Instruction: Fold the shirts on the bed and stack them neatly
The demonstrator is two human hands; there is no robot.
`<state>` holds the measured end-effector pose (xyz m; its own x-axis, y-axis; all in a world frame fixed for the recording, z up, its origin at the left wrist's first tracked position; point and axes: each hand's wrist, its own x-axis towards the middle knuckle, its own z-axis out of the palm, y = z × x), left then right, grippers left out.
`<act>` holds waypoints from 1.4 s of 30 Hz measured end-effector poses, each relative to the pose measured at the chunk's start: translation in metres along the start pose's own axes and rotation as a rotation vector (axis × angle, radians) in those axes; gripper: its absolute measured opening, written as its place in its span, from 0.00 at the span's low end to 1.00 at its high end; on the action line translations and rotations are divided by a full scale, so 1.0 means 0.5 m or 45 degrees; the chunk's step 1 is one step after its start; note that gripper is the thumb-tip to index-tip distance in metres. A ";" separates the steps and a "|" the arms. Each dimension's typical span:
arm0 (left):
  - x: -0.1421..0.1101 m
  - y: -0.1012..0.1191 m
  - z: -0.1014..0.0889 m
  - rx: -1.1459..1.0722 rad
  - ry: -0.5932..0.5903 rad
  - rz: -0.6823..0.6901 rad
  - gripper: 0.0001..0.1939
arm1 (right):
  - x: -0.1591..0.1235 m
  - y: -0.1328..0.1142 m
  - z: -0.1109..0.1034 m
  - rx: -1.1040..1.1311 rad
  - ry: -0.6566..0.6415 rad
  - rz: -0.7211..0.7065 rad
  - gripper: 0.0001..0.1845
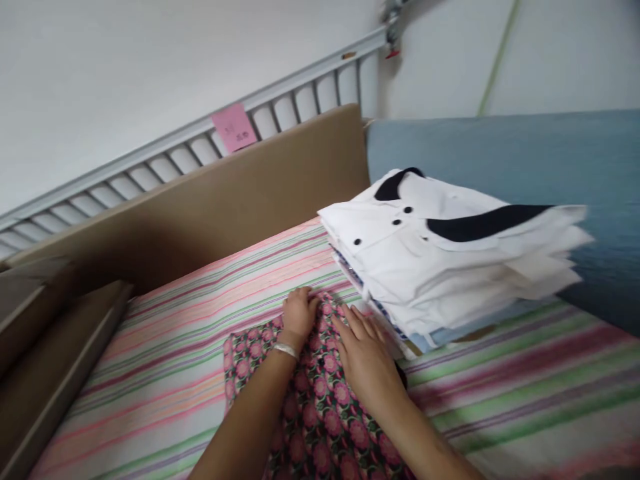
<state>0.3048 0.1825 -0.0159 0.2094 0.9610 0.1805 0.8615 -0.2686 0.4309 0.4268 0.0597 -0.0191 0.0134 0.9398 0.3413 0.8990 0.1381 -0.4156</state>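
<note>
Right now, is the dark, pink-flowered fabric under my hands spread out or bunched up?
Mostly spread out: the fabric lies broadly over the multicolour striped cloth, lightly creased; its near end is out of view.

Floral-print cloth [330, 400]: dark ground, dense pink blossoms, green leaves. Lies spread, slightly rumpled, on striped sheet [170, 347]; upper-left corner visible, lower part cut off by bottom edge of view.

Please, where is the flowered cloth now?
In the head view, the cloth lies at bottom centre on the striped sheet, under the left hand and right hand, left of white garments.
</note>
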 end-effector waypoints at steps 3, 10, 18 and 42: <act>-0.070 0.007 -0.048 0.050 0.017 0.101 0.16 | -0.013 -0.018 0.032 0.086 -0.071 -0.227 0.24; -0.262 -0.159 -0.112 0.523 0.050 0.102 0.27 | -0.029 0.002 0.106 0.006 -0.244 -0.110 0.32; -0.293 -0.184 -0.130 0.556 0.069 0.014 0.28 | -0.033 -0.010 0.088 -0.144 -0.264 -0.107 0.31; -0.520 -0.212 -0.029 0.511 0.795 0.905 0.15 | 0.147 -0.286 0.126 0.094 -0.530 -0.482 0.20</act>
<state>0.1525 -0.0401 -0.0956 0.5522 0.3522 0.7556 0.7475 -0.6106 -0.2616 0.2717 0.1289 0.0125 -0.4911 0.8624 0.1231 0.7744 0.4969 -0.3916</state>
